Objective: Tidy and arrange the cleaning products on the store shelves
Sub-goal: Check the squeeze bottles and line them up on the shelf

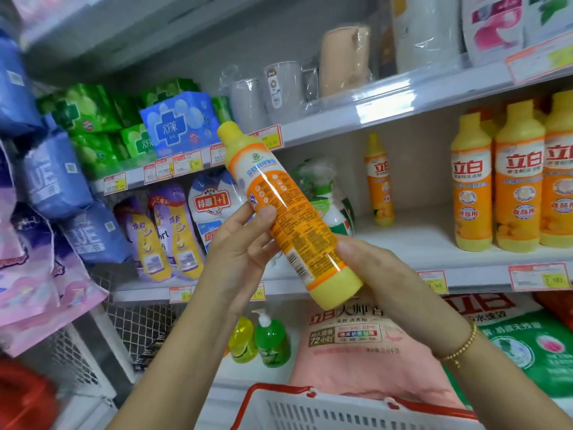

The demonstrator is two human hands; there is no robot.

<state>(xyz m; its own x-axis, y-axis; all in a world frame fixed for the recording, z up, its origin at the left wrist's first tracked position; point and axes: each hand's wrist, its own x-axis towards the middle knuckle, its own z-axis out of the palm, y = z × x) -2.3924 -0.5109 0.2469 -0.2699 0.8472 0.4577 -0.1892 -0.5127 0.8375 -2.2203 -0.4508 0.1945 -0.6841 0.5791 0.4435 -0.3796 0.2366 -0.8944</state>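
A yellow dish-soap bottle [288, 212] with an orange label is held tilted in front of the shelves, cap up and to the left, back label facing me. My left hand [240, 246] grips its middle, thumb across the label. My right hand [381, 274] holds the lower end from the right. On the middle shelf [418, 240] behind stand one small matching bottle [379, 181] and, at the right, three large ones [517, 178].
Purple and white refill pouches [173, 231] and a green-capped bottle [328, 197] stand left on the same shelf. Below are green pump bottles [271, 339] and a pink detergent bag [356, 346]. A red-rimmed white basket [341, 411] is at the bottom. Green and blue packs [139, 125] fill the upper shelf.
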